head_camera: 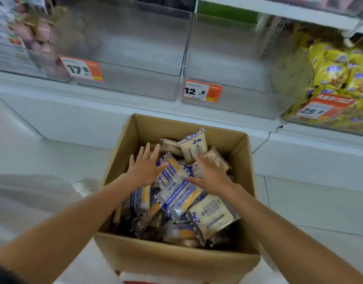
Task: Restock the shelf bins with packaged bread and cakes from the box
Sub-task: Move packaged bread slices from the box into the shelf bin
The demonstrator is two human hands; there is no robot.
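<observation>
Box (176, 257) right below me, heaped with packs (177, 194). Both hands are over the pile: left hand (144, 167) spread flat, right hand (211, 175) with fingers straight on the wrappers. Each grip is wide, holding nothing. These look light, soft and slick in their film, so I'd scoop a few from the sides, squeezing gently. Beyond, two clear bins (135, 87) sit on the shelf.
</observation>
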